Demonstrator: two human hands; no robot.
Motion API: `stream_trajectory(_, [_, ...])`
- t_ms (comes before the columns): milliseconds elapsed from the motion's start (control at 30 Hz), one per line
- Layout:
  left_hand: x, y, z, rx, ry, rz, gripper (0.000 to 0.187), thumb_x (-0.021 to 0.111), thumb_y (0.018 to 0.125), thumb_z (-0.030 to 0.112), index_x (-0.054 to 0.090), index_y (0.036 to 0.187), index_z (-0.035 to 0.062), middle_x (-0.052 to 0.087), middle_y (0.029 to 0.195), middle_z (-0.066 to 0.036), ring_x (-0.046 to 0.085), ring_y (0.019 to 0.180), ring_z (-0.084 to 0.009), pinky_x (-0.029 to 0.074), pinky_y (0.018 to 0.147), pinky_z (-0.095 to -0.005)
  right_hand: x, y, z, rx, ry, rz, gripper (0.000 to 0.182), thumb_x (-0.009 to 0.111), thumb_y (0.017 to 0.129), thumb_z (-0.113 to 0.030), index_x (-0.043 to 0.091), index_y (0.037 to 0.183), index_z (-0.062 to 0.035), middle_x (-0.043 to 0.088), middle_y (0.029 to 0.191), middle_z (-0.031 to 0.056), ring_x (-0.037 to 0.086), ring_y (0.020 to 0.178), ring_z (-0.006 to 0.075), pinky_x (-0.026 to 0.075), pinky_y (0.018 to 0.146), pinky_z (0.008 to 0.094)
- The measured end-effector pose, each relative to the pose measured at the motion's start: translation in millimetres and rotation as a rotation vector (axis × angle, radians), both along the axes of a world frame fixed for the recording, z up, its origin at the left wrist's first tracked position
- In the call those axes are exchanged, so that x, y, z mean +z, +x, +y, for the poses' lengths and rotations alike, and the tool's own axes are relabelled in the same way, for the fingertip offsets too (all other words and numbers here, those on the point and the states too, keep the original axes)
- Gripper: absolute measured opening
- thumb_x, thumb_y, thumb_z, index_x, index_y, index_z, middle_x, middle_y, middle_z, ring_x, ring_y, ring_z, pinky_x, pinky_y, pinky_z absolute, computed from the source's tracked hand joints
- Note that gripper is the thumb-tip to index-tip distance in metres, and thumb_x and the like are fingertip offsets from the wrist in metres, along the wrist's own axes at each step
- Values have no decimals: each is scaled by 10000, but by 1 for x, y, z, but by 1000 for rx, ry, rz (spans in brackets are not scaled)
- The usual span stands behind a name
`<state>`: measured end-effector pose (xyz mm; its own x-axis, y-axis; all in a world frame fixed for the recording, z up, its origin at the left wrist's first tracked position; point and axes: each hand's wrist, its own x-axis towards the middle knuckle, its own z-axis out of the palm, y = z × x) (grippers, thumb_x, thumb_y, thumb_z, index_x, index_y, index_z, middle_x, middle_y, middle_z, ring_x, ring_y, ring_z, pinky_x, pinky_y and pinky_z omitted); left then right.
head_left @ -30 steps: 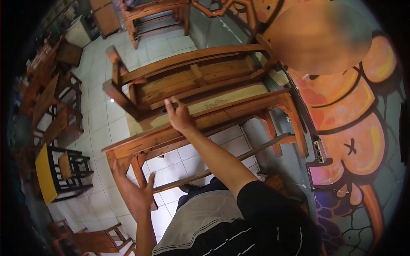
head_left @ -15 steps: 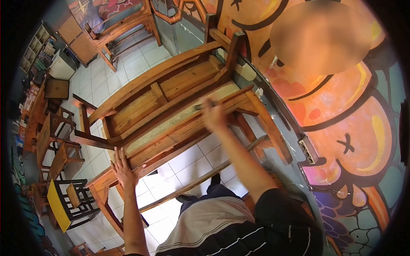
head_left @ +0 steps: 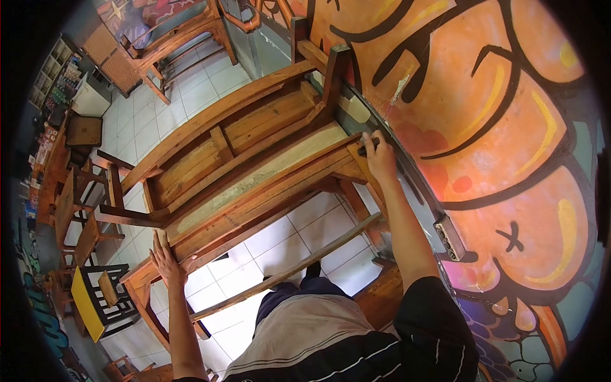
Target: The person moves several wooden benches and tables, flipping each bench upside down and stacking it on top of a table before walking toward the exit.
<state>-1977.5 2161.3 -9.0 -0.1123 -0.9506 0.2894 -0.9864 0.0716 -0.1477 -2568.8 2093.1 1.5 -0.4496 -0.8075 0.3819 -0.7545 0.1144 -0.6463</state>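
A long wooden table or bench frame (head_left: 254, 207) spans in front of me, with a pale strip along its top. My left hand (head_left: 168, 261) lies flat on its left end, fingers stretched out. At the right end, by the wall, my right hand (head_left: 380, 156) is closed around a small dark block-like object (head_left: 363, 148). Its kind is mostly hidden by the fingers. Just beyond the frame is a wooden bench (head_left: 223, 143), tipped so that its panelled side and legs show.
A painted wall (head_left: 484, 146) runs close along my right. Wooden stools (head_left: 98, 239) and a yellow-and-black chair (head_left: 89, 302) stand to the left. Below the frame runs a wooden crossbar (head_left: 286, 270). Another wooden bench (head_left: 184, 44) and a person (head_left: 137, 32) are at the back.
My right hand has slid with the dark object from the middle right of the frame to its far right end. My left hand stays on the left end. The view has shifted slightly.
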Motion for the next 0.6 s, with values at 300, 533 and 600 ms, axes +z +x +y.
stream_trajectory(300, [-2,3,-3,-25,-21,5,1113,536,570,806,273,1433,154,210,1510,-107,254,1366,-282,168,1119,-508,9,-11,-6,-1,4,-39,304,542,923,-351,517,890,-50,583,727,205,586,720,382,446,634,420])
stream_trajectory(533, [-6,7,-3,-26,-19,3,1092,502,583,825,306,1416,148,229,1505,-108,265,1359,-294,184,1106,-512,-3,60,84,-263,-278,-1215,304,472,964,-398,486,1034,-102,560,782,29,419,504,56,346,460,202])
stream_trajectory(600, [-7,7,-4,-21,-22,4,1098,489,571,834,313,1413,152,229,1505,-105,270,1356,-295,181,1111,-508,-17,73,104,-203,-238,-1190,326,455,969,-410,465,1054,-95,549,790,32,429,497,67,332,444,196])
